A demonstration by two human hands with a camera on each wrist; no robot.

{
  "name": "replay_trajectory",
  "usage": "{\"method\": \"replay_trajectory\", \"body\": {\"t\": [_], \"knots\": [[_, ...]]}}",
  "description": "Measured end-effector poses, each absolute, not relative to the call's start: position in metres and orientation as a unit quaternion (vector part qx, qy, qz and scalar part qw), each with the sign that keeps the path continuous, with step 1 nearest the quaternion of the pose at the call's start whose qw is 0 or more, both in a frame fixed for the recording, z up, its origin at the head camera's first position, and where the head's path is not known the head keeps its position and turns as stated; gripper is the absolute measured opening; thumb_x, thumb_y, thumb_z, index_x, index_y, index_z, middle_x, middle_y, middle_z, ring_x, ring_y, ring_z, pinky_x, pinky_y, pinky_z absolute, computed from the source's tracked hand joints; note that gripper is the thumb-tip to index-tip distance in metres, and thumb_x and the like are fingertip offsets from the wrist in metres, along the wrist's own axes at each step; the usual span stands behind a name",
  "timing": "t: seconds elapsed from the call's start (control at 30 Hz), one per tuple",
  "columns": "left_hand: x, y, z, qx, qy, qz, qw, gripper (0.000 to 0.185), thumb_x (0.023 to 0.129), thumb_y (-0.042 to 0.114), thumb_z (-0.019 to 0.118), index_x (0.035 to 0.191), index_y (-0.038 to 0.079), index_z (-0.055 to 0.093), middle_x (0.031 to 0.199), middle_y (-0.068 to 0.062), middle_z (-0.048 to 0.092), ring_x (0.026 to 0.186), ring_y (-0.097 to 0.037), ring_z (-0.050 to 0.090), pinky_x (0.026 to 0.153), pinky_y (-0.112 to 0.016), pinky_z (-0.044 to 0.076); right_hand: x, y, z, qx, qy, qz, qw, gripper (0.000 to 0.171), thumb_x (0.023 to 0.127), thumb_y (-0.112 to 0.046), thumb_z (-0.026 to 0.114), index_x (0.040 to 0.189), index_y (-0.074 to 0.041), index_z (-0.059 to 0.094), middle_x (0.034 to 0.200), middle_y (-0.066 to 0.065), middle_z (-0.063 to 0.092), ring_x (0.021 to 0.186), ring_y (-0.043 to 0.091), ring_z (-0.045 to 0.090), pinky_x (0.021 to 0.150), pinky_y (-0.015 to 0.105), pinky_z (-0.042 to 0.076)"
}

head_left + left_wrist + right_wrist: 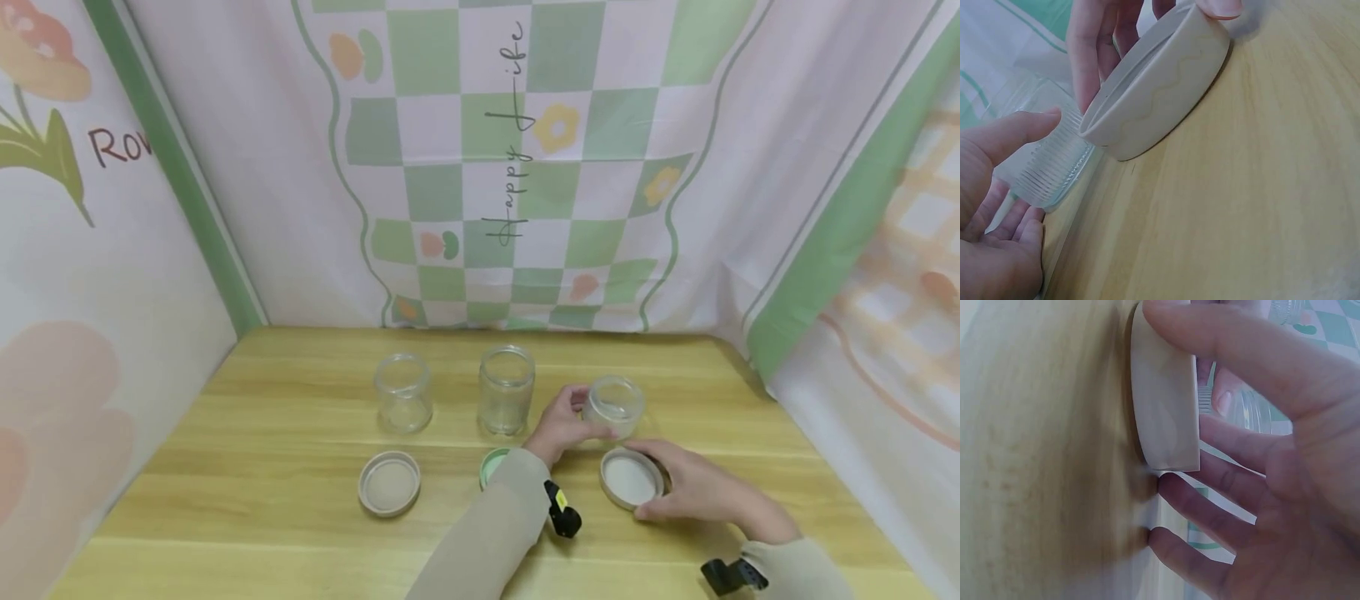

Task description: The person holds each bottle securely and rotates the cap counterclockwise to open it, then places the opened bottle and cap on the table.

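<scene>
On the wooden counter [300, 433], the backdrop [517, 167] above reads "Happy Life". The left hand [561, 427] curls around a small glass jar [613, 406]. Just right, the right hand [693, 492] pinches a beige lid [630, 479], tilted up off the counter.

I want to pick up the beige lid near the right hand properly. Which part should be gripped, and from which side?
Grip the beige lid by its low side wall, from above with thumb and fingers on opposite edges. It is wide and shallow, open side up, and the right hand holds it this way.
</scene>
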State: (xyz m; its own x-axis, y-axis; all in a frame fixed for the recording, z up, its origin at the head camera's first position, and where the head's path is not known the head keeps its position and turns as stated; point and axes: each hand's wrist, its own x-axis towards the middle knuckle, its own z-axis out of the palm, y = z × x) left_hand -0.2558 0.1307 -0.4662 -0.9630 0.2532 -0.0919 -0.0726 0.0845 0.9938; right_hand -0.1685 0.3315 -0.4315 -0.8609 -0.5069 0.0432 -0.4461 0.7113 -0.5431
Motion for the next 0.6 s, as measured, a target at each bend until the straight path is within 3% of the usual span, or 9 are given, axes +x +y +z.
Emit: {"method": "replay_trajectory", "body": {"t": [0.6], "knots": [[-0.2564, 0.1315, -0.4682, 0.070, 0.723, 0.676, 0.123, 0.073, 0.067, 0.006, 0.092, 0.128, 0.022, 0.057, 0.121, 0.009, 0.060, 0.119, -0.018, 0.054, 0.106, -0.045, 0.043, -0.1687, 0.3277, -0.4286, -0.255, 0.922, -0.287, 0.053, 0.096, 0.072, -0.043, 0.089, 0.141, 0.009, 0.046, 0.134, 0.030, 0.053, 0.119, 0.048, 0.052, 0.094, 0.068, 0.044]]}}
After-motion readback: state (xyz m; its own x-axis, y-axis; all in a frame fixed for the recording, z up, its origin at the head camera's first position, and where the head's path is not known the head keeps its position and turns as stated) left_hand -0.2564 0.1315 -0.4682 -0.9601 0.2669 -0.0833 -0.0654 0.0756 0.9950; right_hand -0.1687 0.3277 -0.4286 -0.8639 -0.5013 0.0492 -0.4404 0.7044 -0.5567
